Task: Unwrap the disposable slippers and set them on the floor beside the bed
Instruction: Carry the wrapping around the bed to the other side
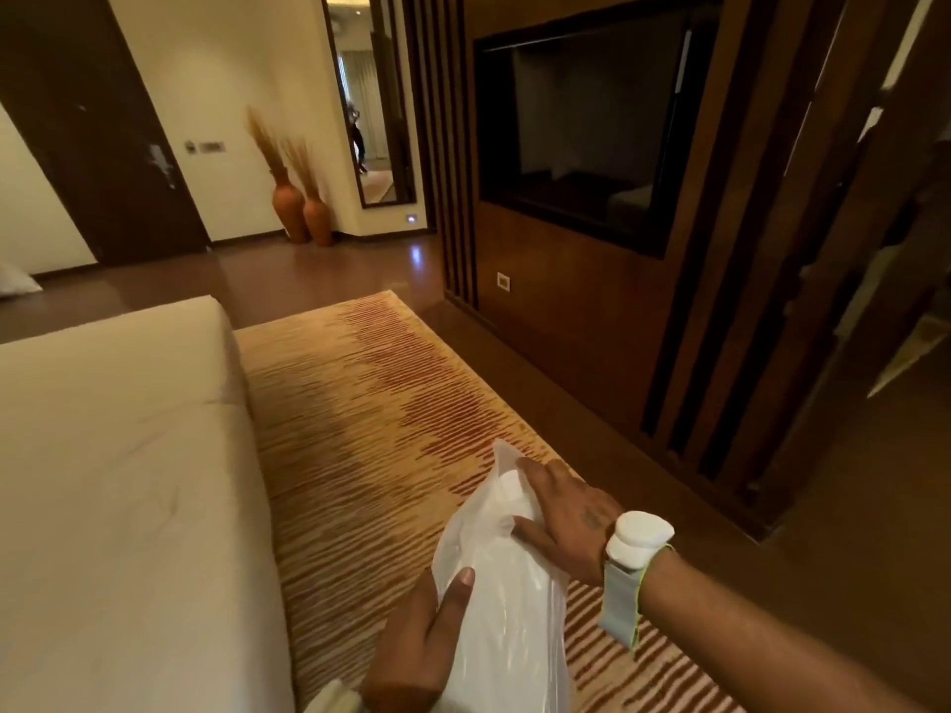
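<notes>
Both hands are gripping the clear plastic wrapper [502,599] of white disposable slippers over the striped rug [370,403] beside the bed [118,481], left hand [417,645] low, right hand [563,517] near its loose top; it is looking light, crinkly and slippery, best pinched there.

Hotel room: bed [118,481], wall television [586,131].

At six o'clock the plastic wrapper [507,599] veils the slippers [509,584]; the left hand [417,650] is cut off by the frame's bottom edge.
</notes>
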`<state>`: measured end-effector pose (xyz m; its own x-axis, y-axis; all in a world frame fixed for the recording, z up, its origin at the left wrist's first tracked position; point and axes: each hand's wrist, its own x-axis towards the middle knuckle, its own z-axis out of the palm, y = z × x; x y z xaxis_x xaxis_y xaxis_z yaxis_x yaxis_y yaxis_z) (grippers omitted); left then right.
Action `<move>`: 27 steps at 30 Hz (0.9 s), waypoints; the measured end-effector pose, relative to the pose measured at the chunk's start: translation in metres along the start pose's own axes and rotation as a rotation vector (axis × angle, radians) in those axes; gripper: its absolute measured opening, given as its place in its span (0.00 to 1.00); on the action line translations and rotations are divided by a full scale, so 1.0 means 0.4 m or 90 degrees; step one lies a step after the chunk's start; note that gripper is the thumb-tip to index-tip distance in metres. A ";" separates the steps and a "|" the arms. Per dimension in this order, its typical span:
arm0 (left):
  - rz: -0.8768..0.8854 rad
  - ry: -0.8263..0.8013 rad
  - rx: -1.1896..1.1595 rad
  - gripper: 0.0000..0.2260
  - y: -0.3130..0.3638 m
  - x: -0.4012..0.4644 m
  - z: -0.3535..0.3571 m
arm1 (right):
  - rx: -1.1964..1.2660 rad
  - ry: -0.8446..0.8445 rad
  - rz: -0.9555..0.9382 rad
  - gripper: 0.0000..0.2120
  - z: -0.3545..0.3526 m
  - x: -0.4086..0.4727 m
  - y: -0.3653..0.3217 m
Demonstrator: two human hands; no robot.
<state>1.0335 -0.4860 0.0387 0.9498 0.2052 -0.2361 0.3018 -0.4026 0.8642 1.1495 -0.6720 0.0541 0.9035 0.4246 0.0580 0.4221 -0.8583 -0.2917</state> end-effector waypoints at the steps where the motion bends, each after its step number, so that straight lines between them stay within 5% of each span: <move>1: 0.008 0.002 0.023 0.25 0.011 0.041 0.006 | 0.001 -0.001 -0.003 0.36 0.002 0.037 0.019; 20: 0.033 0.109 0.358 0.23 0.398 1.041 0.178 | 0.192 -0.073 -0.055 0.34 0.042 1.064 0.565; 27: -0.003 0.040 0.419 0.35 0.403 1.421 0.096 | 0.221 -0.073 -0.088 0.34 0.114 1.441 0.602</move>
<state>1.6250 -0.4684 0.0268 0.9480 0.2510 -0.1956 0.3113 -0.8587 0.4070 1.7687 -0.6207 -0.0261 0.8171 0.5763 0.0181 0.4716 -0.6499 -0.5960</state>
